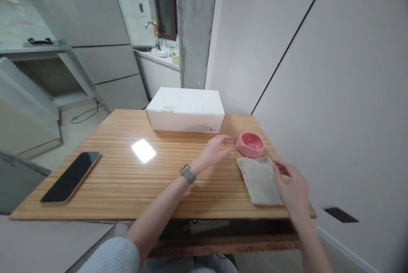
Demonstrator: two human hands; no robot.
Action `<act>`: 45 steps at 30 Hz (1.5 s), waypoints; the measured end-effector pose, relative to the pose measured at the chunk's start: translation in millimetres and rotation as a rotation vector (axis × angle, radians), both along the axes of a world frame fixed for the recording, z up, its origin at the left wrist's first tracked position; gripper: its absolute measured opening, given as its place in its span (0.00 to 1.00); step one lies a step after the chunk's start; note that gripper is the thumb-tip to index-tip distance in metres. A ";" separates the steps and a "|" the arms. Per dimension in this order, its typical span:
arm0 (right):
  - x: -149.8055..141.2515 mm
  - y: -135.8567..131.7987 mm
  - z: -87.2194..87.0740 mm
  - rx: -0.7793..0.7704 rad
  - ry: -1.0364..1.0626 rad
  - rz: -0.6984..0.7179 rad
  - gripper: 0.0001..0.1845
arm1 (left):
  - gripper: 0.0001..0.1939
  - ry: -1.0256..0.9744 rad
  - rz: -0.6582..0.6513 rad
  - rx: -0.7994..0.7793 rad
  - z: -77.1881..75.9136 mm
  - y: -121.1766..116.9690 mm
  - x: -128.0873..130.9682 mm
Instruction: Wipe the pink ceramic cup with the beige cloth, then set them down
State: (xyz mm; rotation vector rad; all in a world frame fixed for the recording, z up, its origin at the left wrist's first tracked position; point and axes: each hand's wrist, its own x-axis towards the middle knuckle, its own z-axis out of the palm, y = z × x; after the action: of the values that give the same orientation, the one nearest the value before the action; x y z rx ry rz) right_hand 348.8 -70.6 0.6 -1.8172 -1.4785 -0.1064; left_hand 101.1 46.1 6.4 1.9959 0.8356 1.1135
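Note:
My left hand (216, 150) reaches over the middle of the table, a grey watch on its wrist. Its fingers are apart with nothing between them, pointing at the pink bowl (250, 144) but not touching it. The bowl is faceted and looks empty inside. Just in front of it lies a folded grey-beige cloth (259, 181), flat on the wood. My right hand (292, 186) is at the cloth's right side, thumb and forefinger pinched together at its upper right corner. Part of the cloth's right edge is hidden behind this hand.
A long white box (185, 121) stands at the table's far edge. At the left lies a large black phone or tablet (72, 177) on the wooden table (127, 196). A white wall (334, 107) borders the right side. Beyond are cabinets and a sink faucet (156, 35).

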 end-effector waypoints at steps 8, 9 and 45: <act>-137.3 2.2 -28.5 -0.098 0.176 0.411 0.14 | 0.10 0.008 0.303 -0.193 -27.0 -69.8 -116.7; -150.4 2.7 -33.6 -0.130 0.159 0.431 0.15 | 0.10 -0.006 0.339 -0.232 -29.5 -76.0 -124.7; -179.4 -16.9 -40.0 -0.298 -0.187 0.418 0.15 | 0.19 0.784 0.488 0.148 -43.7 -112.9 -132.7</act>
State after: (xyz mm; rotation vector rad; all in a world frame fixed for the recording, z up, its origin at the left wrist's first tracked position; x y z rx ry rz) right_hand 169.4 -87.5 -39.4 -1.7145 -2.0681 0.1638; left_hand -31.6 -66.8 -37.3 2.4565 1.7515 0.6068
